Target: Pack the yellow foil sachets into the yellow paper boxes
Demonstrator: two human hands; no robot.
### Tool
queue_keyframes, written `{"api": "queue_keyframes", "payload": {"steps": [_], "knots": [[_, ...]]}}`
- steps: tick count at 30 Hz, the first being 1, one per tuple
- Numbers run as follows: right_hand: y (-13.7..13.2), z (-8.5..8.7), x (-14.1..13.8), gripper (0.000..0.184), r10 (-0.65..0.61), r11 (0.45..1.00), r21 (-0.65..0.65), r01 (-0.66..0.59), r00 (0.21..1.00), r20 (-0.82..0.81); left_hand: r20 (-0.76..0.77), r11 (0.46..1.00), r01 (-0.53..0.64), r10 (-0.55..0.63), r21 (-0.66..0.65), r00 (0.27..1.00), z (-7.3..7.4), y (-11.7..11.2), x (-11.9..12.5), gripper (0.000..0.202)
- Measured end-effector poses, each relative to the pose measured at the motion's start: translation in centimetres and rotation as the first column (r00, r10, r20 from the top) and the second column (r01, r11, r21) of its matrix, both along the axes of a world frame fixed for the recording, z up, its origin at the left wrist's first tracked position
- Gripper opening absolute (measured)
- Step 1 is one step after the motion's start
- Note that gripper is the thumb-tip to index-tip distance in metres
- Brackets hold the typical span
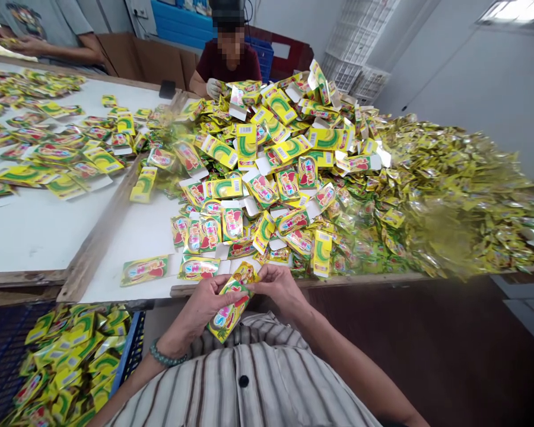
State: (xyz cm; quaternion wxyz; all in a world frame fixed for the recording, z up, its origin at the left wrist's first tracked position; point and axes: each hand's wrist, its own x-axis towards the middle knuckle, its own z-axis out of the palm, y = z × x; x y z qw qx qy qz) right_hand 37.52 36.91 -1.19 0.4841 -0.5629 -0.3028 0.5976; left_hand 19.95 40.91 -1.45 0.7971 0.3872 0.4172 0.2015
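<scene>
My left hand (pixel 209 302) is wrapped around a small flat printed carton (pixel 226 314), yellow and green with pink and blue lettering, tilted in front of my striped shirt. My right hand (pixel 278 290) pinches at the carton's upper end, fingers closed. A yellow patterned piece shows at that end; whether it is a flap or a sachet I cannot tell. Just beyond my hands, a similar carton (pixel 199 268) lies on the white table (pixel 111 237). Another carton (pixel 145 270) rests farther left. Behind them rises a heap of cartons (pixel 262 188), several with white flaps open.
Shiny yellow-green sachets (pixel 449 196) are piled on the right. A wooden strip (pixel 102 225) divides the table. At lower left, a blue crate (pixel 128 356) holds filled-looking cartons. Across the table sits a person with a gloved hand (pixel 213 88); another person (pixel 48 35) stands far left.
</scene>
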Motion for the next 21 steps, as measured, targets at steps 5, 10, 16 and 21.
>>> {"api": "queue_keyframes", "payload": {"steps": [5,10,16,21], "knots": [[0.0,2.1,1.9,0.029,0.210,0.973,0.047,-0.228,0.947,0.242,0.024,0.999,0.033,-0.033,0.028,0.999,0.1,-0.3,0.2,0.054],[0.4,1.5,1.6,0.018,0.050,0.949,0.194,-0.250,0.723,0.689,-0.028,0.991,0.038,-0.035,0.131,0.999,0.0,-0.3,0.3,0.054],[-0.7,0.3,0.9,0.017,0.009,0.954,0.199,-0.223,0.688,0.726,-0.046,0.988,0.032,-0.025,0.151,0.999,-0.5,-0.9,0.0,0.049],[-1.3,2.1,1.4,0.024,0.281,0.848,0.127,-0.515,0.638,0.717,-0.053,0.979,0.069,-0.060,0.193,0.997,-0.6,-0.9,-0.2,0.042]]}}
